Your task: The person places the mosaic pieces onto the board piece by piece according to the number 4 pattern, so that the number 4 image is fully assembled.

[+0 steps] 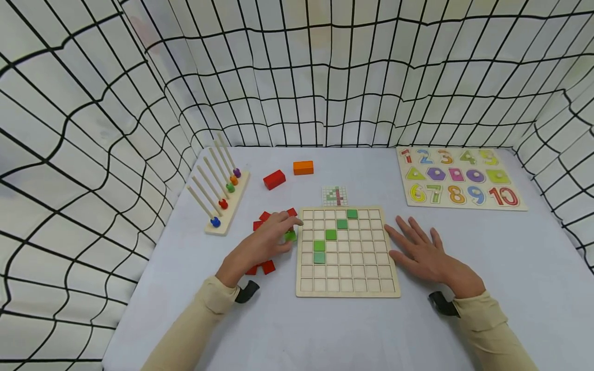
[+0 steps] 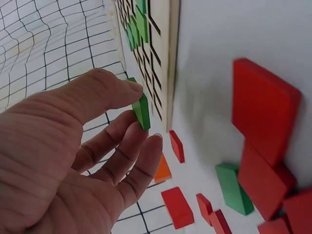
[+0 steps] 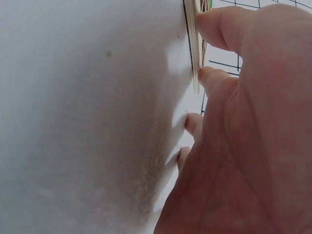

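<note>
Green tile [image 2: 142, 111] pinched by the left hand [image 1: 263, 241], just left of the wooden board [image 1: 346, 257]; the spread right hand [image 1: 426, 257] touches the board's right edge.

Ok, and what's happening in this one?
A person's left hand pinches a green tile just off the left side of a gridded board. The right hand touches the board's right edge. Five green squares sit in the grid, while red tiles lie loose around the left hand.

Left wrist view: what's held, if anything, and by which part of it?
A green tile, pinched near opposite edges by the left hand.
</note>
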Demonstrator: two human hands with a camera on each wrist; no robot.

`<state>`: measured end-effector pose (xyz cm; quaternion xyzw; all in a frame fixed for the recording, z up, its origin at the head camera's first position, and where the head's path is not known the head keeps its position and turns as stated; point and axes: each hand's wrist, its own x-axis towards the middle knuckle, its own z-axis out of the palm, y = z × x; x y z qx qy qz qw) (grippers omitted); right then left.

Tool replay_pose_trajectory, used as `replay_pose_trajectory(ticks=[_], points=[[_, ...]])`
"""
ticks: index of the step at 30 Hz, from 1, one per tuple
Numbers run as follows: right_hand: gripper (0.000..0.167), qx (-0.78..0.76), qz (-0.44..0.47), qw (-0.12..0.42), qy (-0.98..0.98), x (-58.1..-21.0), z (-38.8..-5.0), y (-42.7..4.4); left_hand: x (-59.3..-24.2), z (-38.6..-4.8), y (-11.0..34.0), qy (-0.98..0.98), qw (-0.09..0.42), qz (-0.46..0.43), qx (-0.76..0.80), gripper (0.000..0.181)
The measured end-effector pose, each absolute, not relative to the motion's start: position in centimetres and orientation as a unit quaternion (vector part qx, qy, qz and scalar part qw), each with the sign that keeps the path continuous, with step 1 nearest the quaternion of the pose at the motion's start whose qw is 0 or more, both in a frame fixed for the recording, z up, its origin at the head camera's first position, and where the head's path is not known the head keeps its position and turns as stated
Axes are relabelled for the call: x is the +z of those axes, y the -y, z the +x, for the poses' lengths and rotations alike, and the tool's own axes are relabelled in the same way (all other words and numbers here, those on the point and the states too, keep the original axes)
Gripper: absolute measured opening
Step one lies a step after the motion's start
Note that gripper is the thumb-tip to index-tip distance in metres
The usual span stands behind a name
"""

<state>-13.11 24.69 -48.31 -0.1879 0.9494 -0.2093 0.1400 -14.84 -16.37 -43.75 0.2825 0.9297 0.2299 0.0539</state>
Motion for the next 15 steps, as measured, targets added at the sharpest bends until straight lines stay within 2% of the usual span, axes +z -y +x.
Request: replay_pose_trajectory(ticks=[15], points=[[0.069,-0.212,-0.186,0.139,-0.949,-48.6,-13.2,-24.8,-43.8,-15.4,12.4,-0.902,0.060,0.375,0.208,0.042]])
